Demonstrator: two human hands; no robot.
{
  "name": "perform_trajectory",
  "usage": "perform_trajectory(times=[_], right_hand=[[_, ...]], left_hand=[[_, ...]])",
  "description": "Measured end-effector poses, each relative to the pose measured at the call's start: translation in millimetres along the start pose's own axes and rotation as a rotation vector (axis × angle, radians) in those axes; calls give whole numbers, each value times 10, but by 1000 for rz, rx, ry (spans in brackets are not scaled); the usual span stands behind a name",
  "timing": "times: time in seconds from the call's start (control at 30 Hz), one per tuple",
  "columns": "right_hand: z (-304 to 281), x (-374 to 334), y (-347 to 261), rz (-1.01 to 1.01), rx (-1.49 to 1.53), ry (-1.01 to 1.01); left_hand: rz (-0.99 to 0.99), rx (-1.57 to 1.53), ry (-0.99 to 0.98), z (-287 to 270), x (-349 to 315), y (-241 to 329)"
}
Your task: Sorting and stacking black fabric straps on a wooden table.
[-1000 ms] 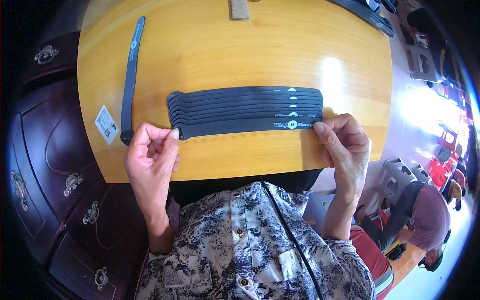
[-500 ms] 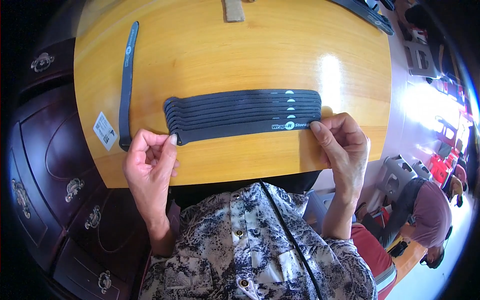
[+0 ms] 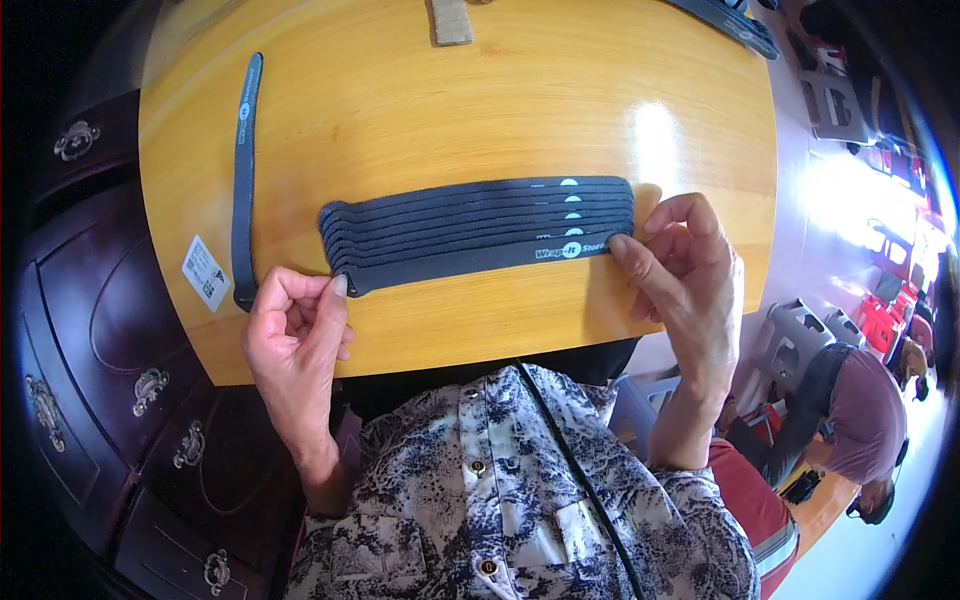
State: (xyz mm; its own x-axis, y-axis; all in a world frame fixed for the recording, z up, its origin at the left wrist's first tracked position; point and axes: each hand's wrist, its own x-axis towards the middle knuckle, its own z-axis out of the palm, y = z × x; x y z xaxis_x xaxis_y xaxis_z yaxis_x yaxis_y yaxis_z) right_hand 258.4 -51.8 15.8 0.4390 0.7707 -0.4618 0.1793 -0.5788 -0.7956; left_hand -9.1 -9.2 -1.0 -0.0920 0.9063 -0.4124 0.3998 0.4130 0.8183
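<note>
- My left fingers [image 3: 335, 303] are closed in a pinch, thumb and forefinger on the left end of the nearest long, dark grey, fabric-looking strap [image 3: 450, 267].
- My right fingers [image 3: 645, 268] are loosely curled; the thumb touches that strap's right end, with the forefinger standing apart. Whether another finger closes beneath, I cannot tell.
- This strap lies at the near edge of a fanned row of overlapping dark straps [image 3: 470, 213], near the middle of the yellow, wood-grained counter [image 3: 420, 130]. Pale printing shows toward its right end.
- I judge it light and soft: it should bend easily along its length and sag between my hands if only one end is lifted. Its cloth-like face looks grippy rather than slippery, and nothing suggests it is fragile.
- The two ends seem the best holds, pinched flat; pushing sideways in the middle could skew the row, since the layers may cling together.
- To the left, a single dark strap [image 3: 244, 190] lies lengthwise from near to far, with a white printed label [image 3: 206, 272] just beside its near end.
- At the far side lies a brown cardboard piece [image 3: 451, 22]; more dark straps [image 3: 728, 28] lie at the far right corner.
</note>
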Motion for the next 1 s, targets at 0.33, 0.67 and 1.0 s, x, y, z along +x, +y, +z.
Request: perform_trajectory(times=[0.33,0.67,1.0], right_hand=[[-157,169,97,68,84,-225],[-30,-200,43,-251,57,-177],[293,160,-125,-67,-45,-314]], left_hand=[[24,-41,-21,-35,-4,-33],[631,233,181,132,-193,-8],[510,229,-162,248,124,89]])
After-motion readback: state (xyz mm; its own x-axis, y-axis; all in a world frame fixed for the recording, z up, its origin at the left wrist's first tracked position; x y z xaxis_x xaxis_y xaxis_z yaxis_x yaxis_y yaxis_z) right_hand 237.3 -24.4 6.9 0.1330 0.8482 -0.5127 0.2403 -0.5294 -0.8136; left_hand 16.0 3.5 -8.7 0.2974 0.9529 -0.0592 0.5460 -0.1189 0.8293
